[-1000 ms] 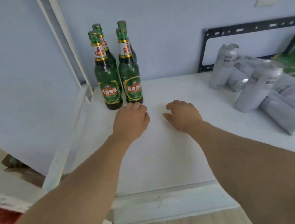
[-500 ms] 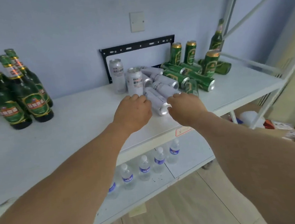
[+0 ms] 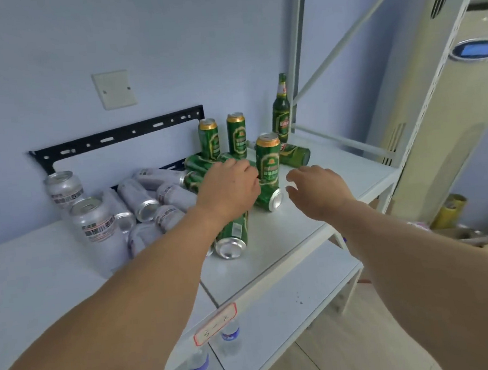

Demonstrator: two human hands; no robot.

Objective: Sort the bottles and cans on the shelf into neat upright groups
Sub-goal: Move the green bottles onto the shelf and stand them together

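A white flat shelf board (image 3: 314, 231) holds a lot of drinks. The left hand (image 3: 228, 190) reaches over a pile of green metal cans lying on their sides (image 3: 198, 163), palm down, with its fingers curled over them, but I cannot tell if it is gripping 1. The right hand (image 3: 317, 190) floats just above the shelf with its fingers spread open and holds nothing. Between the 2 hands stands 1 tall green can with a gold top (image 3: 268, 160), upright. A green can on its side with a shiny silver end (image 3: 269, 197) lies at its foot, just beside the right hand. Another green can lying flat (image 3: 233, 236) pokes out from under the left wrist, with its silver end toward the camera. Behind them, 2 more green cans (image 3: 228, 134) stand upright near the wall. In the back corner stands 1 green glass bottle with a long neck (image 3: 281, 110), and a second green bottle on its side (image 3: 294, 153) lies in front of it. On the left, a heap of silver cans (image 3: 149, 193) lies tipped over, and 2 silver cans standing up (image 3: 80, 205) are next to the heap. A black metal bracket (image 3: 114, 137) is on the blue wall. Small clear water bottles with blue labels (image 3: 199, 363) sit on the lower shelf.
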